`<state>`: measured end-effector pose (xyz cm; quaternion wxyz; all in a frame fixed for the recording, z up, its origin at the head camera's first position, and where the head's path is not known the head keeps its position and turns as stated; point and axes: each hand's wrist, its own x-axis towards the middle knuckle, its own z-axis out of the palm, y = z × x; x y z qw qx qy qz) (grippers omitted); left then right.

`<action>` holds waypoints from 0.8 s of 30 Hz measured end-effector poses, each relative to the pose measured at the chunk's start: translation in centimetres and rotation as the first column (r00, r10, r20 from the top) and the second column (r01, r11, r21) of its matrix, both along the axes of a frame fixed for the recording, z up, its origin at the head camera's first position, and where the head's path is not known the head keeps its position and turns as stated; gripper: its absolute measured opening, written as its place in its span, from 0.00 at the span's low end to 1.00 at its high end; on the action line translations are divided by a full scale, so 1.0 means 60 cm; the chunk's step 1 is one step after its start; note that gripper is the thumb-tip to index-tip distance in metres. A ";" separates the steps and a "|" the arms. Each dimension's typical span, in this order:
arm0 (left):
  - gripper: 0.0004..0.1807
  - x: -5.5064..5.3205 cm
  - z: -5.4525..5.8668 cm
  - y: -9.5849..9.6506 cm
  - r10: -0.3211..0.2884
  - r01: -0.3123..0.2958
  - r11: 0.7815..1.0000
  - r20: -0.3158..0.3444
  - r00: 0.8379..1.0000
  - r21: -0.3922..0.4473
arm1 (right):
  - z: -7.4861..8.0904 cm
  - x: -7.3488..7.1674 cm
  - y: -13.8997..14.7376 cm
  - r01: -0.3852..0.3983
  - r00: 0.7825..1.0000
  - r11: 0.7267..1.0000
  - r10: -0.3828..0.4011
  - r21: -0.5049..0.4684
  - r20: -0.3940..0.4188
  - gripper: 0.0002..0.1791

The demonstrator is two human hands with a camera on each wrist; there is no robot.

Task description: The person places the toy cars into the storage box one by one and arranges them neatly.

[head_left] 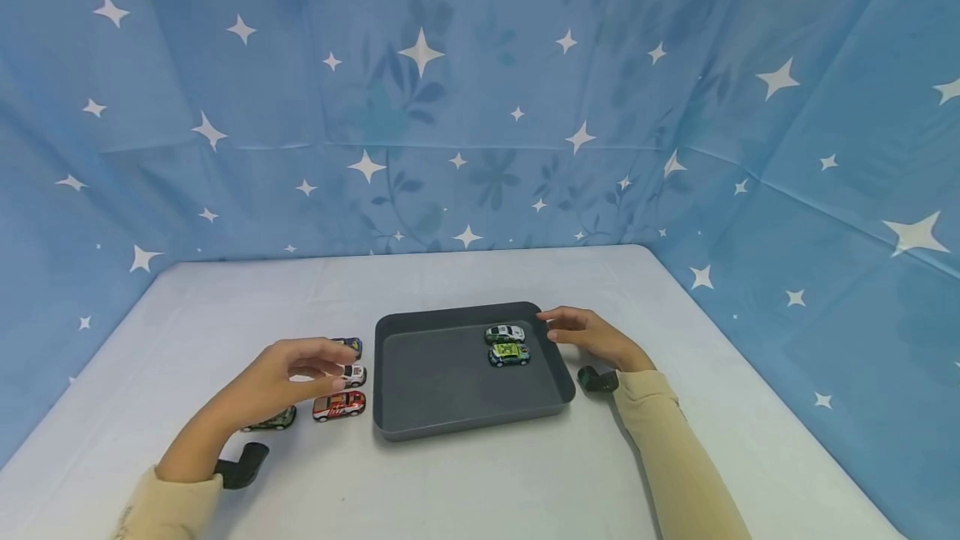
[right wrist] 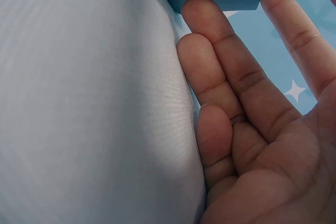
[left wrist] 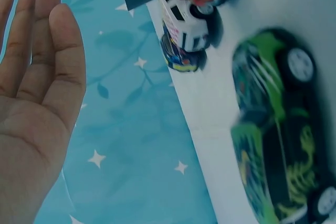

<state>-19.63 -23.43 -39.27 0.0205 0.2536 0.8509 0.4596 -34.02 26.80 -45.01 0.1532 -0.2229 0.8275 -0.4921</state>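
Observation:
My left hand (head_left: 292,373) hovers over a group of toy cars left of the tray, fingers extended, holding nothing. Beneath and beside it are a red car (head_left: 340,407), a partly covered white car (head_left: 356,376), a dark blue car (head_left: 352,345) and a green-and-black car (left wrist: 278,129). At the right side of the shallow grey tray (head_left: 427,426), my right hand (head_left: 596,338) holds the rim, with fingers against the outer wall in the right wrist view. Inside the tray, toward its right, sit a white-and-green car (head_left: 504,333) and a yellow-green car (head_left: 510,354).
A white cloth covers the table (head_left: 465,490). Blue curtains with white stars (head_left: 465,107) hang behind and on both sides. Black wrist devices (head_left: 242,467) are worn at both cuffs.

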 end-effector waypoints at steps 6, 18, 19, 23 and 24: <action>0.20 0.001 -0.002 -0.023 0.014 -0.014 1.000 0.000 1.000 -0.021 | 0.000 0.000 0.000 -0.001 1.000 1.000 0.001 -0.001 0.007 0.28; 0.21 -0.001 -0.014 -0.067 0.085 -0.084 0.996 0.040 0.996 -0.024 | 0.000 -0.001 0.001 -0.007 1.000 1.000 0.007 -0.001 0.001 0.27; 0.22 -0.001 -0.015 -0.070 0.088 -0.087 0.996 0.051 0.995 -0.018 | 0.000 -0.001 0.001 -0.009 1.000 1.000 0.009 -0.002 0.001 0.27; 0.23 -0.001 -0.017 -0.081 0.115 -0.115 0.993 0.085 0.990 -0.005 | 0.001 0.000 0.000 -0.013 1.000 1.000 0.013 -0.001 -0.001 0.27; 0.23 -0.001 -0.018 -0.084 0.115 -0.115 0.993 0.089 0.989 -0.002 | 0.001 -0.001 0.000 -0.011 1.000 1.000 0.011 -0.001 -0.002 0.27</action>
